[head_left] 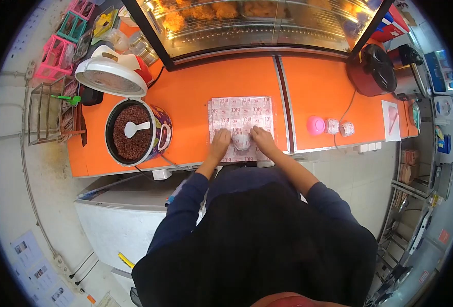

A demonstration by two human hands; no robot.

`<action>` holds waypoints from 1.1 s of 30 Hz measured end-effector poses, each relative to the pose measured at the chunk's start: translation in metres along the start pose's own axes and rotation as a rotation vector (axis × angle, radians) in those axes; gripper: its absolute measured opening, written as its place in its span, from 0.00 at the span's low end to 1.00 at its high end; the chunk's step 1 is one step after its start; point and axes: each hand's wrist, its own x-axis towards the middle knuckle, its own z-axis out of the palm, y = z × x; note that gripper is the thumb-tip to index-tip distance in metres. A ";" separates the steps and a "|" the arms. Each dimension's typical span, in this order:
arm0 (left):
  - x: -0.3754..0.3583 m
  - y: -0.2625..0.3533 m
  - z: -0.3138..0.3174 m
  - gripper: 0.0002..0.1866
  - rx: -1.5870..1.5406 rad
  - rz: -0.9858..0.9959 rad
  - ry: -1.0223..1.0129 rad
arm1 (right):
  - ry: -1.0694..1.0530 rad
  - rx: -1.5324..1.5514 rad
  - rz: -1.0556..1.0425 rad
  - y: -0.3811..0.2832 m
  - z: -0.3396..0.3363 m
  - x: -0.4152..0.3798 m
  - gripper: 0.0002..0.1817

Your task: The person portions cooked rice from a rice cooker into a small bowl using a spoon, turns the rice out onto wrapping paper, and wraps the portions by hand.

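A stack of white wrapping paper (241, 108) printed with red "RICE" lettering lies on the orange counter in front of me. On its lower half sits a small round bundle (241, 143) in the same printed paper; what it contains is hidden. My left hand (220, 143) is closed at the bundle's left side, fingertips pinching the paper. At its right, my right hand (262, 139) also has its fingers closed on the paper. Both hands rest low over the stack.
An open rice cooker (130, 113) holds dark reddish rice and a white rice paddle (136, 128). Beyond the counter (185, 100) stands a lit glass case of fried food (224, 10). To the right are a pink bowl (316, 125), two wrapped bundles (339, 127) and a dark red cooker (371, 70).
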 end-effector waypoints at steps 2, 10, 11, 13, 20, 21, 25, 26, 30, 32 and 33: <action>-0.021 0.005 0.008 0.12 -0.002 0.098 0.074 | 0.029 0.027 -0.148 -0.004 0.001 -0.021 0.13; -0.063 0.034 0.010 0.29 0.102 -0.038 0.015 | 0.021 0.737 0.552 -0.024 0.022 0.002 0.34; -0.065 0.034 0.010 0.31 0.067 -0.064 -0.055 | -0.067 0.824 0.707 -0.028 0.021 0.011 0.40; -0.065 0.038 0.009 0.33 0.038 -0.083 -0.123 | -0.147 0.680 0.537 -0.033 0.024 0.027 0.42; -0.078 0.046 0.030 0.31 -0.035 -0.211 -0.139 | -0.253 0.243 0.577 -0.062 0.046 0.047 0.47; -0.083 0.046 0.038 0.31 0.075 -0.139 -0.070 | -0.172 0.263 0.700 -0.077 0.047 0.053 0.42; -0.060 0.067 0.003 0.37 0.008 -0.289 -0.289 | -0.141 0.548 0.694 -0.054 0.034 0.049 0.22; -0.058 0.069 0.001 0.40 -0.184 -0.351 -0.228 | -0.106 0.562 0.706 -0.045 0.032 0.047 0.22; 0.025 0.129 -0.056 0.50 -1.194 -0.483 -0.188 | -0.093 1.998 0.847 -0.013 -0.004 0.023 0.16; 0.050 0.140 -0.036 0.48 -1.158 -0.333 -0.311 | 0.306 2.616 1.005 -0.006 -0.047 -0.001 0.13; 0.063 0.142 -0.020 0.47 -1.045 -0.203 -0.378 | 0.530 2.684 0.883 0.011 -0.049 -0.011 0.14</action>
